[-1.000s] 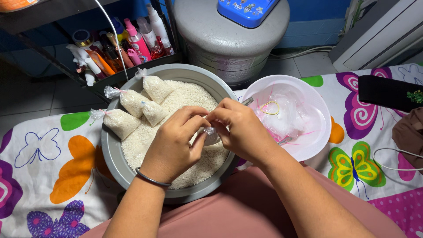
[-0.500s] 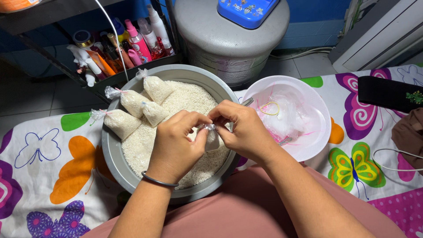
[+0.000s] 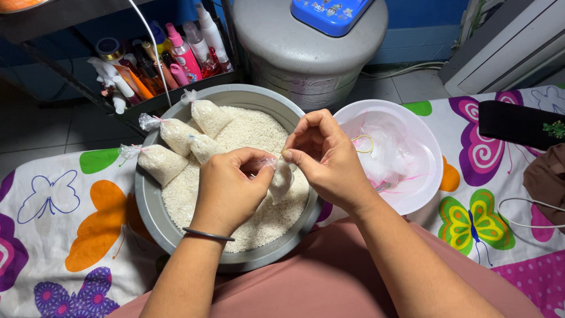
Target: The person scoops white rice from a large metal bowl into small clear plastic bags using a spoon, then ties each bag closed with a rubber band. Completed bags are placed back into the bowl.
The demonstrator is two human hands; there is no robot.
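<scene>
My left hand [image 3: 229, 188] and my right hand [image 3: 326, 159] meet over a big grey basin [image 3: 147, 200] full of white rice [image 3: 253, 132]. Between them hangs a small clear bag of rice [image 3: 281, 181]; both hands pinch its twisted neck. My left wrist wears a thin dark bangle. Several tied bags of rice [image 3: 176, 138] lie on the rice at the basin's far left rim.
A white bowl [image 3: 426, 171] to the right holds empty clear bags and rubber bands. A grey lidded drum [image 3: 306, 53] stands behind. A shelf of bottles [image 3: 159, 59] is at the back left. The butterfly-print cloth [image 3: 53, 218] covers the surface; a black case [image 3: 521, 121] lies far right.
Both hands have stayed over the basin, shifting slightly while working at the neck of the small bag. The bag now hangs more visibly between them.
</scene>
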